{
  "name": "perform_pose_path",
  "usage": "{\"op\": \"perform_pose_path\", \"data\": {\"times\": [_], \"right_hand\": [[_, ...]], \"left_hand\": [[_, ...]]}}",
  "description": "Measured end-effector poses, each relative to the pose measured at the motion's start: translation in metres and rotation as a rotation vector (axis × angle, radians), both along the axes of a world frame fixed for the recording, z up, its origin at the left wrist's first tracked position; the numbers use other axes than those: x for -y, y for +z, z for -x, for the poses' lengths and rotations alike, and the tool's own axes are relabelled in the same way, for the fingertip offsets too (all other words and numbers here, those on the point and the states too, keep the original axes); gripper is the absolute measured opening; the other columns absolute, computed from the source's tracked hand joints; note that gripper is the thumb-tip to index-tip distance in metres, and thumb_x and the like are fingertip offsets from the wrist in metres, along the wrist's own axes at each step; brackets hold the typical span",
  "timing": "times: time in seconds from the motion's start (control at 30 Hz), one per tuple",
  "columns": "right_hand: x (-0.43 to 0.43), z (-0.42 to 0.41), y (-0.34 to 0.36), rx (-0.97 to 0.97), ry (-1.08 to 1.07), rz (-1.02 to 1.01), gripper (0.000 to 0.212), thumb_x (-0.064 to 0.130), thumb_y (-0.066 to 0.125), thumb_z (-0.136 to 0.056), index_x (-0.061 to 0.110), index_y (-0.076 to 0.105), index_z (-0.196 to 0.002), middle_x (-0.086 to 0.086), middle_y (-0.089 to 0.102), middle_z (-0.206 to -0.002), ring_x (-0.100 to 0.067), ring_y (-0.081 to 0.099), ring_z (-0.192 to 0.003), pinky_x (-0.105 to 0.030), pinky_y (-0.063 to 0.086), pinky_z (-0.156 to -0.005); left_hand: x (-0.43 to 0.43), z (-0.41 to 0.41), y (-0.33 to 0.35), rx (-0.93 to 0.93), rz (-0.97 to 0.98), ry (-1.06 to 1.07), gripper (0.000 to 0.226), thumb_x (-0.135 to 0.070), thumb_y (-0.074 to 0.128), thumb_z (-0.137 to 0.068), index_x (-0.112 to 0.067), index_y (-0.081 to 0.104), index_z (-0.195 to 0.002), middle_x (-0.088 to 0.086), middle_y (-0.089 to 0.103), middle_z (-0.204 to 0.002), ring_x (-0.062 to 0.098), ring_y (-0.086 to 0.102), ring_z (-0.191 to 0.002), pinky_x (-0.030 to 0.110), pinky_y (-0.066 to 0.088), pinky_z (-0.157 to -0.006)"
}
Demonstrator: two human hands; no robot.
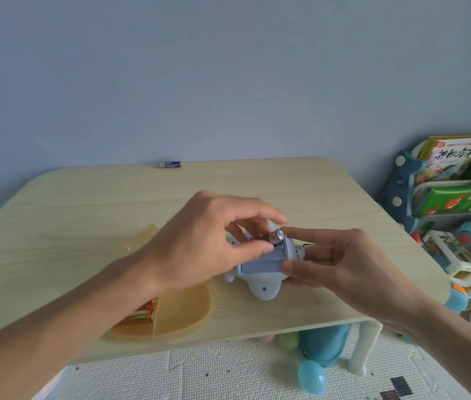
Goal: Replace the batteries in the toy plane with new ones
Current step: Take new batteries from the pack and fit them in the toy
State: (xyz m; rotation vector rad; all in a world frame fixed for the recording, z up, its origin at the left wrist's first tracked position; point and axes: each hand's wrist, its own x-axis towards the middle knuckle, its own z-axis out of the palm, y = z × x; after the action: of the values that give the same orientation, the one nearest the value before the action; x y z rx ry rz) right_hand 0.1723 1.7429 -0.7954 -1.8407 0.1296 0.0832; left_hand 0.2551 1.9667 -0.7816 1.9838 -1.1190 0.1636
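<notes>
Pale blue wall fills the upper half of the view, and below it stands a low, light wooden table [84, 203] on a cream foam floor mat [199, 373]. Near the middle of the table, a light blue toy plane [263, 280] lies belly up with its battery compartment open toward the camera. The right hand [341, 262] steadies the plane from the right side, thumb and fingers [300, 233] curled lightly around the body near the nose end. The left hand [199, 243] reaches in from the left, its thumb and forefinger pinched on a battery [277, 235] that sits tilted at the upper edge of the compartment, its metal end cap facing the camera.

At the near left of the table is a translucent amber tray [182, 310]. One of its sections holds several orange batteries [142, 314], partly hidden behind the left forearm. A small purple battery [170, 164] lies alone at the far edge of the table, by the wall.

To the right, well apart from the table, a children's rack [402, 180] carries picture books [454, 160], with toys heaped below it. A turquoise plastic ball [311, 376] rests on the mat under the table's front edge.
</notes>
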Motion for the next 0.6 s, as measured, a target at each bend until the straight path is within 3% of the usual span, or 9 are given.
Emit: {"op": "perform_pose_path", "data": {"times": [0.07, 0.2, 0.33, 0.47, 0.6], "right_hand": [[0.000, 0.001, 0.000, 0.001, -0.003, 0.006, 0.046, 0.006, 0.083, -0.085, 0.021, 0.076, -0.127, -0.003, 0.087, -0.094, -0.018, 0.085, -0.085, -0.025, 0.066, -0.078], [0.000, 0.001, -0.002, -0.009, -0.015, 0.012, 0.049, 0.012, 0.084, -0.086, 0.020, 0.073, -0.133, -0.004, 0.087, -0.098, -0.023, 0.084, -0.089, -0.040, 0.066, -0.092], [0.001, 0.000, -0.003, -0.017, -0.013, 0.000, 0.051, 0.014, 0.085, -0.085, 0.020, 0.072, -0.134, -0.005, 0.087, -0.101, -0.027, 0.084, -0.093, -0.048, 0.062, -0.099], [0.001, 0.000, -0.004, -0.022, -0.033, 0.014, 0.053, 0.018, 0.086, -0.084, 0.021, 0.071, -0.135, -0.004, 0.087, -0.099, -0.025, 0.084, -0.091, -0.049, 0.060, -0.102], [0.000, -0.001, -0.005, -0.025, -0.034, 0.031, 0.051, 0.020, 0.085, -0.085, 0.023, 0.072, -0.134, -0.002, 0.087, -0.099, -0.023, 0.085, -0.091, -0.051, 0.059, -0.103]], "left_hand": [[0.005, 0.001, -0.007, 0.066, -0.002, 0.013, 0.028, -0.014, 0.088, -0.083, -0.024, 0.082, -0.109, -0.010, 0.081, -0.097, 0.005, 0.077, -0.089, 0.030, 0.061, -0.080], [0.011, 0.001, -0.014, 0.121, -0.008, 0.052, 0.027, -0.017, 0.091, -0.080, -0.026, 0.083, -0.104, -0.013, 0.080, -0.094, -0.004, 0.070, -0.082, 0.021, 0.057, -0.078], [0.015, 0.002, -0.016, 0.208, -0.067, 0.035, 0.024, -0.017, 0.091, -0.080, -0.026, 0.083, -0.101, -0.021, 0.072, -0.087, 0.005, 0.067, -0.080, 0.030, 0.056, -0.074], [0.011, -0.004, -0.019, 0.284, -0.130, 0.014, 0.018, -0.018, 0.084, -0.083, -0.023, 0.084, -0.101, -0.010, 0.078, -0.091, 0.017, 0.069, -0.083, 0.039, 0.058, -0.072], [0.010, -0.003, -0.020, 0.305, -0.168, 0.001, 0.019, -0.018, 0.079, -0.085, -0.023, 0.086, -0.102, -0.007, 0.078, -0.091, 0.015, 0.071, -0.078, 0.038, 0.059, -0.065]]}}
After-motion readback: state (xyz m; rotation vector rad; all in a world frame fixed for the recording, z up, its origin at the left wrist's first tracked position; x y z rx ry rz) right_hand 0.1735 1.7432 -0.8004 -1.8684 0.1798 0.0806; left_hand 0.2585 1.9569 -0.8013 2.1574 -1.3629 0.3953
